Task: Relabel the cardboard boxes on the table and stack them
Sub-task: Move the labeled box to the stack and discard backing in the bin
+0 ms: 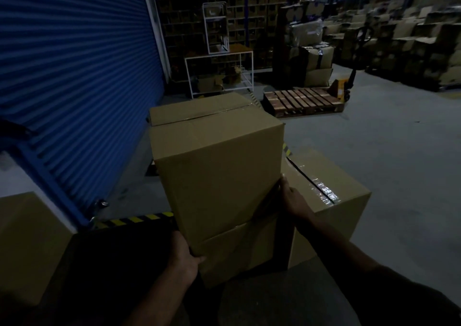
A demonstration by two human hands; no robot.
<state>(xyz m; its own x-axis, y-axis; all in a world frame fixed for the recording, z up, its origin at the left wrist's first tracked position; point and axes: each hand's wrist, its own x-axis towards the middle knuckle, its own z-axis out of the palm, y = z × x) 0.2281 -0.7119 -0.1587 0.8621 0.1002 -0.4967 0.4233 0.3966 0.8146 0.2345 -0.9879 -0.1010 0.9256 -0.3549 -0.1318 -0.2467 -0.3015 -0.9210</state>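
Note:
A tall plain cardboard box [214,166] fills the middle of the view, tilted, with a taped seam on its far top. My left hand [185,256] grips its near lower-left corner, fingers curled under the edge. My right hand [293,201] presses flat against its right edge. Behind it on the right sits a second cardboard box [334,216] with shiny tape along its top seam. A third cardboard box [27,246] stands at the left edge. No label shows on any visible face.
A blue roller shutter [79,81] rises on the left, with yellow-black hazard tape [134,219] at its foot. Ahead are a wooden pallet [303,100] with a pallet jack [349,81], white wire racks [219,74], and stacked cartons [411,46] on the grey floor.

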